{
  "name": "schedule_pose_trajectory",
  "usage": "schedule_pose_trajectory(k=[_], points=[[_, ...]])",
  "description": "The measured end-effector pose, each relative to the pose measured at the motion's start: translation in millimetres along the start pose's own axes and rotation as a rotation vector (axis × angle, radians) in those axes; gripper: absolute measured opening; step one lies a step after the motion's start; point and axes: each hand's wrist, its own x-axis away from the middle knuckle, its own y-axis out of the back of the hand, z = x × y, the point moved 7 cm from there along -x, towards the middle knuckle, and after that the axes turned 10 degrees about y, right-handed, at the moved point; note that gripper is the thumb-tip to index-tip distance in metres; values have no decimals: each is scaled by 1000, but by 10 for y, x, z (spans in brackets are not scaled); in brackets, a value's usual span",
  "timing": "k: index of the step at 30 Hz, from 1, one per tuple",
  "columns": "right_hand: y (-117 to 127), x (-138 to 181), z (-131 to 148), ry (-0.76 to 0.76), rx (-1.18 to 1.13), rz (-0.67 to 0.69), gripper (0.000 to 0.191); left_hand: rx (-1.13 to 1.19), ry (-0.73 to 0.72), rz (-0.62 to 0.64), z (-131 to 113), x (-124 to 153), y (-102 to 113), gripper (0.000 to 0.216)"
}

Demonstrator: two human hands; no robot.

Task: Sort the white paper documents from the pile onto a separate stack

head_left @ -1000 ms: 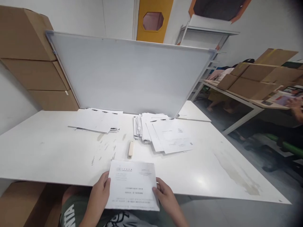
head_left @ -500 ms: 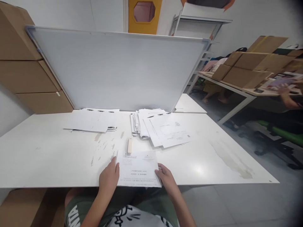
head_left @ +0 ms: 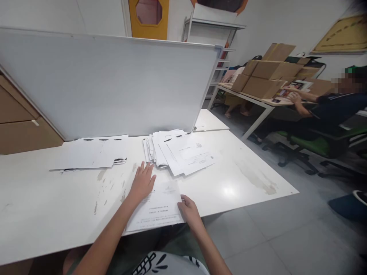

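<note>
A printed white sheet point(head_left: 160, 208) lies on the white table point(head_left: 51, 206) at its near edge. My left hand point(head_left: 142, 182) rests on the sheet's upper left corner with the fingers stretched out and flat. My right hand point(head_left: 187, 208) pinches the sheet's right edge, thumb on top. Just beyond the hands lies a fanned pile of printed papers point(head_left: 180, 152). A second, flatter pile of papers point(head_left: 86, 156) sits further left. The small cream stapler-like object seen earlier is not visible; my left hand covers that spot.
A large whiteboard point(head_left: 114, 84) stands upright along the table's far side. Cardboard boxes point(head_left: 20, 130) are stacked at the left. At the right another person point(head_left: 329, 110) sits on a green chair at a table loaded with cardboard boxes point(head_left: 266, 76).
The sheet went from held over my lap onto the table. My left hand slid forward over its top corner, covering the cream object. The view swung right.
</note>
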Motion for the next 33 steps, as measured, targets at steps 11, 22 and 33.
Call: schedule_pose_trajectory(k=[11, 22, 33], points=[[-53, -16, 84, 44, -25, -8, 24, -108, 32, 11, -42, -426, -160, 53], [-1, -5, 29, 10, 24, 1, 34, 107, 137, -31, -20, -319, -117, 46], [335, 330, 870, 241, 260, 24, 33, 246, -182, -91, 63, -179, 383, 45]])
